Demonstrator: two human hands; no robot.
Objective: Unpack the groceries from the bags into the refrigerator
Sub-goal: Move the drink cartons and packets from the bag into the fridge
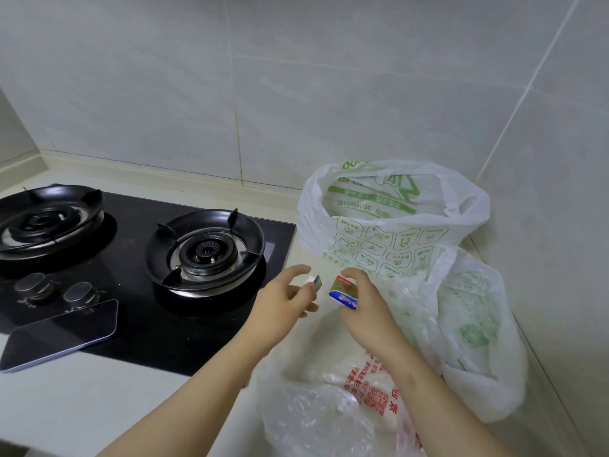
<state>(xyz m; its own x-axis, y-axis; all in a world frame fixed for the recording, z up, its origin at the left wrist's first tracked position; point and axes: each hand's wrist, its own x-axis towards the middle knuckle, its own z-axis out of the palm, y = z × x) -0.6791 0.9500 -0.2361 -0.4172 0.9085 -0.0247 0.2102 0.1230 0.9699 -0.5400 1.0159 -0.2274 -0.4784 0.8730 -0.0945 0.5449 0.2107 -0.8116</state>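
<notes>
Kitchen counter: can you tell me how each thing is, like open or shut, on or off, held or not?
Tall green-print bag: upright, mouth open.
Other green-print bag: slumped.
Red-print bag: lying crumpled.
Red and blue packet: held by the right hand.
Small white item: pinched by the left hand.
Right burner: no flame.
Left burner: no flame.
Phone: lying face up, screen dark.

Pale tiled walls [296, 77] meet a cream counter [99, 407] bearing a black hob [138, 324].
</notes>
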